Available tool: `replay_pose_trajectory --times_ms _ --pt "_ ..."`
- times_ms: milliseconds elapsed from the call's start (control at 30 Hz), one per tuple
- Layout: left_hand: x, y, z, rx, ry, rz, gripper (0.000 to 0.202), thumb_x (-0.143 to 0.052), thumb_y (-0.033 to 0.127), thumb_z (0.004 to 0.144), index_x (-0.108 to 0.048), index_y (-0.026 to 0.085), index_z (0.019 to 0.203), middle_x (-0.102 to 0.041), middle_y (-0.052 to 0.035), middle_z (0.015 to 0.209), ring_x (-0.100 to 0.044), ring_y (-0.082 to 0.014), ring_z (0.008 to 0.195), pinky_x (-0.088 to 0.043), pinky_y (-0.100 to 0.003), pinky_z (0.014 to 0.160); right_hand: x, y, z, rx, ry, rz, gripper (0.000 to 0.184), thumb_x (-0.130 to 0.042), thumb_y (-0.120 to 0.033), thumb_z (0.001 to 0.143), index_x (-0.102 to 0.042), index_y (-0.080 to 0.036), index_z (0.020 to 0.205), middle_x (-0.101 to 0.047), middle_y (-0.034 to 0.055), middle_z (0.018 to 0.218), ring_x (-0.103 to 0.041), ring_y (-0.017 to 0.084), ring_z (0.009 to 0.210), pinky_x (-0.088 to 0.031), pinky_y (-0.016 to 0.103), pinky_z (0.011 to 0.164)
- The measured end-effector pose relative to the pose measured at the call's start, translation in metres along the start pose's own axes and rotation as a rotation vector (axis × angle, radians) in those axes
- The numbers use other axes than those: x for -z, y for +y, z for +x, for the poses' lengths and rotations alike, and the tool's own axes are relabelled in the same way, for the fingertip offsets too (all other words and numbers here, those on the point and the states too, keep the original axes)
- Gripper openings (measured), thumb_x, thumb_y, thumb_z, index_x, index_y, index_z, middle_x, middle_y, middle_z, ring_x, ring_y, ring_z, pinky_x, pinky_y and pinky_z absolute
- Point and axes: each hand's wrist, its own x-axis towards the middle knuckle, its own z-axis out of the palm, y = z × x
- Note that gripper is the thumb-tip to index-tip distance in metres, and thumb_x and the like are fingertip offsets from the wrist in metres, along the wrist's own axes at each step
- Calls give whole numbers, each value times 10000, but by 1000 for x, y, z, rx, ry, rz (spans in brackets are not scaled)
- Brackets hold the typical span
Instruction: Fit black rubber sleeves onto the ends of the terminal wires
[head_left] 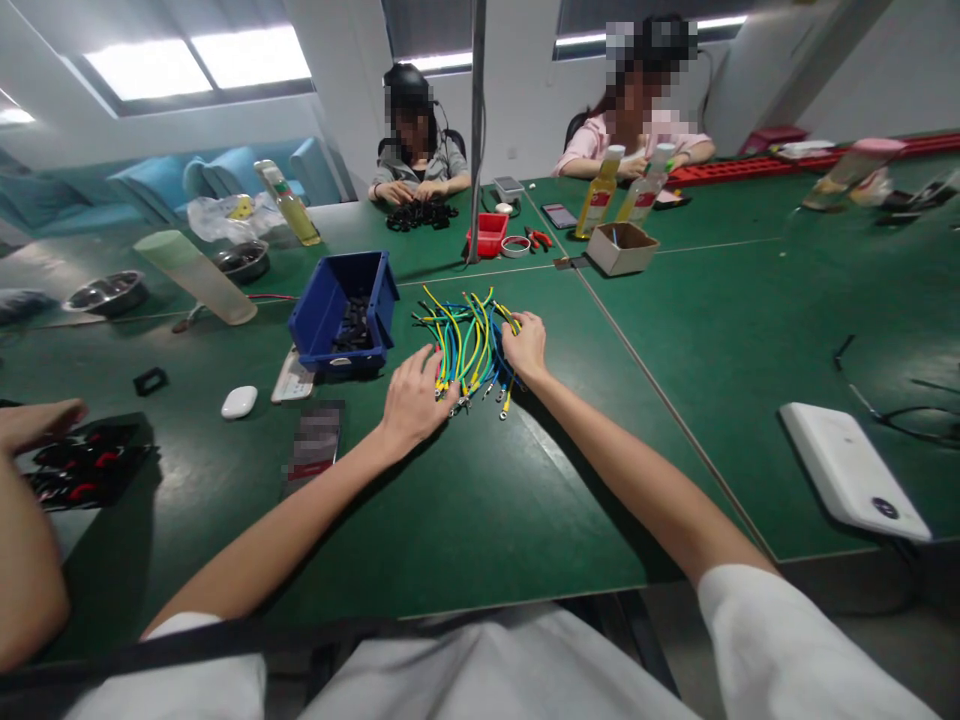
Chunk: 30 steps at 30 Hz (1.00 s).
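A loose bundle of short wires (469, 345), yellow-green, green and blue with metal ring terminals at the near ends, lies on the green table in front of me. My left hand (415, 398) rests palm down against the bundle's near left side, fingers stretched out and touching the wires. On the other side, my right hand (526, 345) curls its fingers around some wires at the right edge. Its fingertips are partly hidden by the wires. Left of the bundle stands a blue bin (341, 315) holding small black pieces.
A phone (315, 440), a white earbud case (239, 402) and a frosted bottle (196, 278) lie to the left. Another person's arm (26, 540) reaches in there. A white power bank (855, 470) sits right. Beyond are a metal pole (476, 150), a small box (621, 250) and two seated people.
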Motion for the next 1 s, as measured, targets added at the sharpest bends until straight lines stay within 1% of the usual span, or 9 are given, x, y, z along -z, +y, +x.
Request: replay_pose_trajectory --times_ms 67,133,233,300,400,500,700,867,1000 --pt "-15 8 -7 87 -111 -47 639 -488 537 902 -450 125 1389 -429 -182 1463 -480 -314 1294 -405 -440 1070 -7 -4 -6 -6 32 76 434 -540 -255 851 -615 -54 1228 -504 228 1383 -414 269 1351 -316 393 1119" --pt "-27 12 -9 120 -164 -97 720 -488 598 886 -410 126 1424 -379 -187 1501 -431 -321 1346 -378 -444 1103 -13 -7 -11 9 27 147 443 -551 -265 842 -608 -69 1236 -491 222 1403 -401 270 1368 -311 412 1128" --pt "-38 14 -5 85 -186 -171 868 -552 668 817 -354 121 1461 -328 -191 1533 -315 -341 1420 -311 -470 1151 -26 -14 -10 46 3 215 410 -565 -284 833 -631 -95 1192 -554 203 1345 -423 269 1356 -325 426 1122" --pt "-42 13 0 62 -198 -203 926 -589 684 780 -347 111 1465 -318 -197 1537 -279 -350 1436 -297 -472 1161 -36 -20 -5 62 3 239 383 -577 -279 822 -648 -101 1154 -593 194 1299 -454 272 1331 -334 426 1117" --pt "-46 7 9 59 -213 -200 796 -560 625 836 -426 102 1421 -341 -192 1527 -280 -354 1435 -299 -459 1163 -53 -29 7 77 10 262 343 -575 -233 803 -668 -103 1107 -632 176 1243 -516 267 1272 -349 412 1107" --pt "-50 -1 22 106 -211 -183 669 -552 538 875 -487 103 1379 -375 -181 1510 -316 -354 1419 -326 -448 1151 -69 -39 20 84 4 269 340 -553 -182 792 -671 -91 1098 -634 179 1236 -540 258 1240 -363 396 1097" --pt "-57 -18 50 162 -168 -184 632 -593 487 862 -517 97 1353 -424 -188 1476 -371 -337 1393 -346 -437 1141 -95 -53 44 94 -3 270 334 -517 -162 803 -657 -70 1092 -624 207 1229 -536 263 1229 -352 410 1100" --pt "-64 -28 59 174 -93 -145 581 -607 477 859 -558 104 1302 -470 -180 1440 -407 -335 1367 -369 -429 1122 -103 -49 59 142 -60 334 356 -565 -261 807 -623 -115 1127 -643 174 1203 -585 258 1142 -398 429 1058" --pt "-69 -33 60 239 14 -72 435 -552 425 911 -610 116 1211 -589 -176 1301 -508 -316 1275 -386 -436 1095 -102 -38 67 219 -201 451 483 -563 -276 815 -511 -125 1270 -636 153 1245 -609 226 1130 -437 390 1026"
